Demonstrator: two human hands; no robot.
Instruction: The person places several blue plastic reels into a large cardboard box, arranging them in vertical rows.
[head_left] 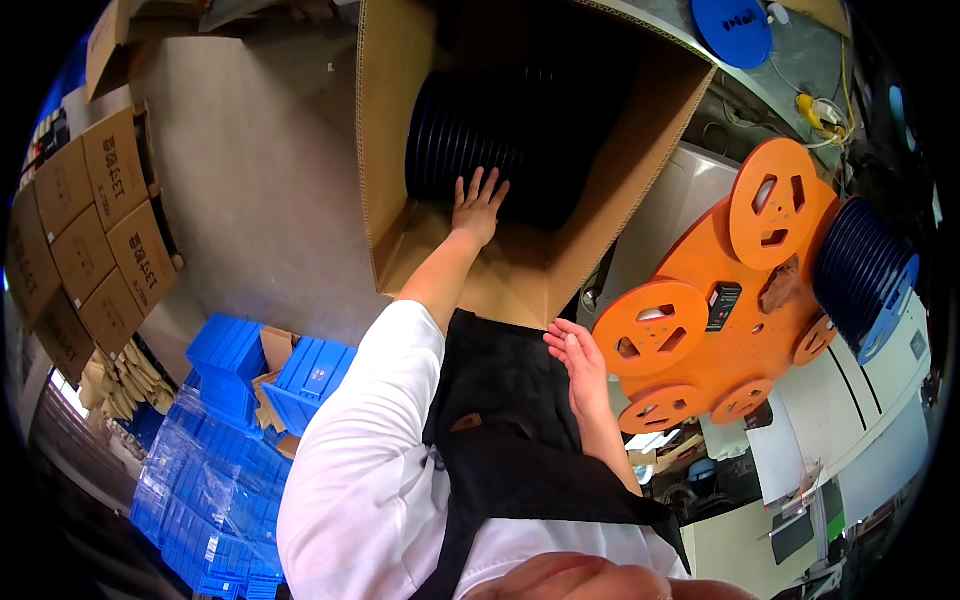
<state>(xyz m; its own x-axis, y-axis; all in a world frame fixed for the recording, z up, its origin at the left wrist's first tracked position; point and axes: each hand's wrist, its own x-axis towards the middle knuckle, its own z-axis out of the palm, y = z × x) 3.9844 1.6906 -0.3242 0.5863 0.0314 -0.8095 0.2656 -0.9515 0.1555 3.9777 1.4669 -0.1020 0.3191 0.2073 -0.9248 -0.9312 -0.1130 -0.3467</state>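
Before me stands a large cardboard box [585, 262] with its top open. Inside lies a row of dark blue ring-edged reels [455, 140], packed side by side; the far part is lost in shadow. My left hand [480, 208] reaches into the box with fingers spread, its fingertips at the lower edge of the reels. Outside, near the box's close right corner, my right hand [580, 362] is raised with its fingers stretched out and nothing in it. An orange machine [740, 290] with several round slotted discs stands to its right.
More dark blue reels [860, 265] sit at the orange machine's right side. Blue plastic crates [215, 490] are stacked at lower left, and cardboard cartons [95, 225] at far left. A blue disc [732, 30] lies on the bench at the upper right.
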